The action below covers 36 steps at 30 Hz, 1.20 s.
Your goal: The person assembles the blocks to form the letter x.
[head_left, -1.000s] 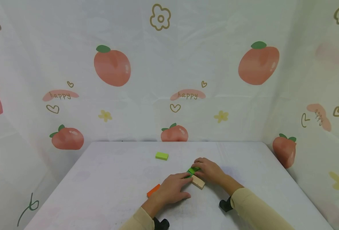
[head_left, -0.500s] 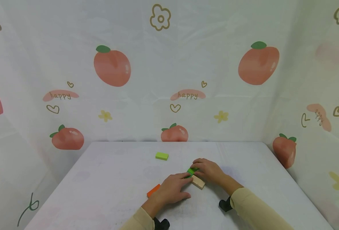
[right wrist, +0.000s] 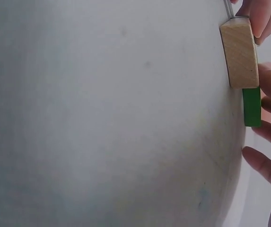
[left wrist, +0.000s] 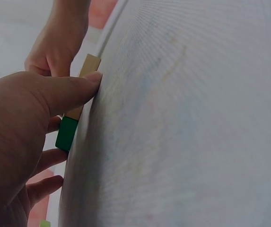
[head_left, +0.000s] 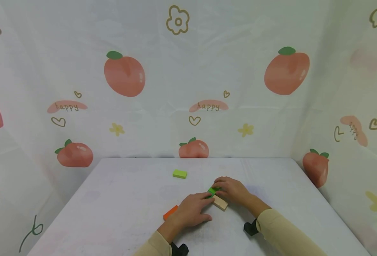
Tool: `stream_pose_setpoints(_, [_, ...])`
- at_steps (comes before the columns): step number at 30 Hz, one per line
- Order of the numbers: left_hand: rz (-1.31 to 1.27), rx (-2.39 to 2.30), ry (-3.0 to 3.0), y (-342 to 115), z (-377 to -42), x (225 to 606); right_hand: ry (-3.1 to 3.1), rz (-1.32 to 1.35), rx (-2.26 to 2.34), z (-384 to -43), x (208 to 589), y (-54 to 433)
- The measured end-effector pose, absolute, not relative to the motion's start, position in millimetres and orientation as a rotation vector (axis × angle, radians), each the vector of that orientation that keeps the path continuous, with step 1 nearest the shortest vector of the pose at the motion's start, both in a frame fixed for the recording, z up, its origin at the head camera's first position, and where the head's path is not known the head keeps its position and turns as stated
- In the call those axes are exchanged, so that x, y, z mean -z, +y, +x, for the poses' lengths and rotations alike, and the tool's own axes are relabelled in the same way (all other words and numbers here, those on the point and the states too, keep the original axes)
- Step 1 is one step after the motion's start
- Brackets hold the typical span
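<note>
A bright green block (head_left: 214, 190) lies on the table between both hands, with a darker green part showing at its left. The thumb and fingers of my right hand (head_left: 231, 189) pinch its right end. My left hand (head_left: 190, 209) reaches in from the left, fingers extended; its fingertips touch the green part and the near plain wooden block (head_left: 220, 203), while its thumb points away. In the left wrist view, the wooden block (left wrist: 91, 63) and a dark green face (left wrist: 67, 134) stand end to end. The right wrist view shows the wooden block (right wrist: 240, 54) against green (right wrist: 252, 107).
A lime green block (head_left: 180, 174) lies farther back, left of the hands. An orange block (head_left: 170, 213) is partly hidden behind my left wrist. The white table (head_left: 118, 202) meets a printed cloth backdrop (head_left: 162, 124) behind and at the sides.
My right hand has shifted slightly left with the bright green block, over the first half second. My left hand and the other blocks have stayed in place.
</note>
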<state>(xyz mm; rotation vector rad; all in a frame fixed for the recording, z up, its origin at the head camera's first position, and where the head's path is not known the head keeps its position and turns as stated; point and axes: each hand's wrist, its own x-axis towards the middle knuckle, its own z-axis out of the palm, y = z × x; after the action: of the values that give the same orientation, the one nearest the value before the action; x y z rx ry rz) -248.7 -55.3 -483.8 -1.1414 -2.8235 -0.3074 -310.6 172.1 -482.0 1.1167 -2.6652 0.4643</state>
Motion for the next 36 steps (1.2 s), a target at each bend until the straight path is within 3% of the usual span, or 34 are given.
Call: stream_pose_setpoints(36, [-1.156, 0.285, -2.823, -56, -248, 482, -2.542, 1.163, -0.605, -295, 484, 173])
